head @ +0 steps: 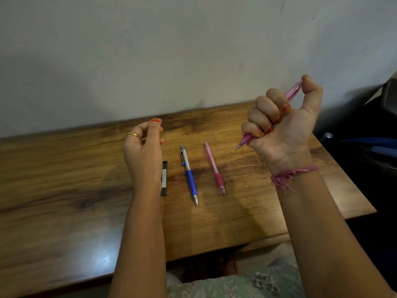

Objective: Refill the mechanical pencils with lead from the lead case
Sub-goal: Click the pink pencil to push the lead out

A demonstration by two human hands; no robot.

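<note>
My right hand (283,125) is raised above the wooden table (64,179), closed in a fist around a translucent pink mechanical pencil (245,141). Its tip points down-left and my thumb presses on its top end. My left hand (144,151) hovers over the table with thumb and forefinger pinched together; whether something tiny sits between them cannot be told. A black lead case (164,179) lies flat, partly hidden behind my left wrist. To its right lie a blue-and-silver mechanical pencil (189,175) and a second pink mechanical pencil (214,168), both with tips toward me.
The table stands against a pale wall (193,50). Its right edge ends just past my right wrist, where dark bags (365,147) sit beside it. A pink thread band (290,175) circles my right wrist. My lap in patterned cloth (236,282) shows below the table's front edge.
</note>
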